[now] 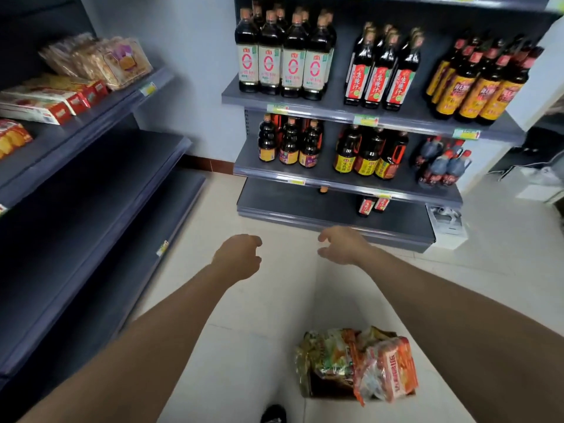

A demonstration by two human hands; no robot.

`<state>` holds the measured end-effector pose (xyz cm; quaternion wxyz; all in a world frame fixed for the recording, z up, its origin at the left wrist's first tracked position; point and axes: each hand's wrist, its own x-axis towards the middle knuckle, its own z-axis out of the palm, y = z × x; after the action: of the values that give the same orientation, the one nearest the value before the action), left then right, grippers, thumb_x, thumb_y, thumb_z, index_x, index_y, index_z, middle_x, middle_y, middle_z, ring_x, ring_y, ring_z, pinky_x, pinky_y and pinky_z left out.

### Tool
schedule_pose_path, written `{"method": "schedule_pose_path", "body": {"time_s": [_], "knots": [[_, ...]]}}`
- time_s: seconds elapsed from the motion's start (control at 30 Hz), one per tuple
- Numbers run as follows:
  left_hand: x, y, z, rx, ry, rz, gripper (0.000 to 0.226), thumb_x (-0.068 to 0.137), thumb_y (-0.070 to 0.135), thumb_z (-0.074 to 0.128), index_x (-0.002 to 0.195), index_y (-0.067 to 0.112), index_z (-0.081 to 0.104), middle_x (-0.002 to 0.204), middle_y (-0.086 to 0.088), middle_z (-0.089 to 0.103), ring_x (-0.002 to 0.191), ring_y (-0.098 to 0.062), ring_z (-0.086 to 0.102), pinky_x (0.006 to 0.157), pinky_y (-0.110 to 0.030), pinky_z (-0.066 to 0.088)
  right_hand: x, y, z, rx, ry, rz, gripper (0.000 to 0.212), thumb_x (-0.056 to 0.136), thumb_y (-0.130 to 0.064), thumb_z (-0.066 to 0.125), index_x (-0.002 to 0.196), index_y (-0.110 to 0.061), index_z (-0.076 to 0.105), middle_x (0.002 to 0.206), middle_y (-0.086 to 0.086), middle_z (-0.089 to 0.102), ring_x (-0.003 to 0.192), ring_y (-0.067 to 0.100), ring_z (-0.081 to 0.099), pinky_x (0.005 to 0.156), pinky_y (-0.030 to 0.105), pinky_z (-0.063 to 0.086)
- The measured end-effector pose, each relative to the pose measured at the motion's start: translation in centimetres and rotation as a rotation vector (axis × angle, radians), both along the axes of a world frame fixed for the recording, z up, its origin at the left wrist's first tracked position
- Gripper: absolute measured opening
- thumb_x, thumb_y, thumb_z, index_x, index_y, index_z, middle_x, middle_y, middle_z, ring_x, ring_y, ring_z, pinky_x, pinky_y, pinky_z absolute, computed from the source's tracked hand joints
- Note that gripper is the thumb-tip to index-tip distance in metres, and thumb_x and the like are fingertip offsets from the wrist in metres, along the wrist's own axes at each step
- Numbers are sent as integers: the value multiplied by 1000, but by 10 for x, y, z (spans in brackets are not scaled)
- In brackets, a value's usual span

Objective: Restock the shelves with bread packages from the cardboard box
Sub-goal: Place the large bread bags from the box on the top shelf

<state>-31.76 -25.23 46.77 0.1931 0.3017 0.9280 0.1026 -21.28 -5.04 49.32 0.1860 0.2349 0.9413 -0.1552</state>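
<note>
From the head view, the left hand (pixel 238 258) and right hand (pixel 342 246) hover loosely curled and empty above the floor, while crinkly orange-and-green bread packages (pixel 386 369) overflow the brown cardboard box (pixel 328 389) below, so a careless grab could spill them.

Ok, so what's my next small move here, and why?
Probably reach the right hand down to the orange package on top of the cardboard box: both it and the left hand hold nothing, and packages fill the box.

Sauce bottles (pixel 268 62), tiled floor (pixel 268 306), black shoe (pixel 273 414)
</note>
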Motion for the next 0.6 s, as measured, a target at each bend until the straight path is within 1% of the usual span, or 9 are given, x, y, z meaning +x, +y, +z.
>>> {"method": "schedule_pose_path", "body": {"time_s": [0.1, 0.2, 0.3, 0.37, 0.47, 0.53, 0.6], "knots": [[6, 20, -22, -12, -55, -5, 43, 95, 24, 52, 138, 23, 47, 142, 3, 47, 132, -19, 42, 104, -32, 40, 7, 18, -20, -10, -40, -17, 44, 94, -31, 53, 136, -19, 50, 145, 0, 46, 130, 23, 44, 104, 32, 37], [15, 37, -47, -40, -100, -22, 43, 96, 22, 49, 138, 25, 46, 144, 4, 44, 132, -19, 41, 100, -31, 39, 14, 34, -48, -32, -101, -28, 44, 95, -29, 52, 137, -18, 49, 144, 0, 46, 130, 23, 44, 104, 31, 36], [24, 50, -73, -99, -133, -39, 42, 97, 24, 46, 139, 25, 44, 146, 5, 41, 136, -18, 36, 103, -31, 36, 20, 48, -79, -65, -159, -30, 45, 95, -28, 50, 139, -17, 47, 144, 2, 46, 129, 24, 44, 102, 31, 37], [31, 58, -94, -133, -168, -24, 40, 98, 25, 45, 138, 26, 45, 145, 5, 42, 137, -18, 35, 105, -31, 35, 24, 59, -102, -89, -200, -33, 45, 95, -29, 50, 139, -18, 47, 144, 2, 47, 129, 24, 45, 101, 31, 38], [44, 72, -126, -151, -225, 32, 40, 98, 25, 45, 137, 27, 46, 144, 5, 43, 135, -17, 37, 105, -31, 36, 30, 77, -136, -96, -268, -26, 45, 96, -30, 51, 139, -18, 47, 143, 2, 47, 128, 24, 45, 101, 33, 40], [56, 80, -148, -150, -280, 87, 41, 98, 26, 45, 139, 27, 45, 147, 5, 42, 136, -17, 36, 108, -32, 35, 34, 89, -160, -108, -329, 12, 37, 95, -27, 51, 129, -14, 56, 133, 3, 54, 122, 26, 51, 96, 34, 43], [69, 89, -173, -157, -337, 137, 42, 98, 28, 46, 140, 26, 45, 148, 5, 41, 138, -17, 35, 110, -32, 34, 40, 99, -183, -146, -365, 51, 24, 94, -27, 48, 106, -12, 63, 115, 5, 59, 114, 28, 55, 89, 34, 45]]}}
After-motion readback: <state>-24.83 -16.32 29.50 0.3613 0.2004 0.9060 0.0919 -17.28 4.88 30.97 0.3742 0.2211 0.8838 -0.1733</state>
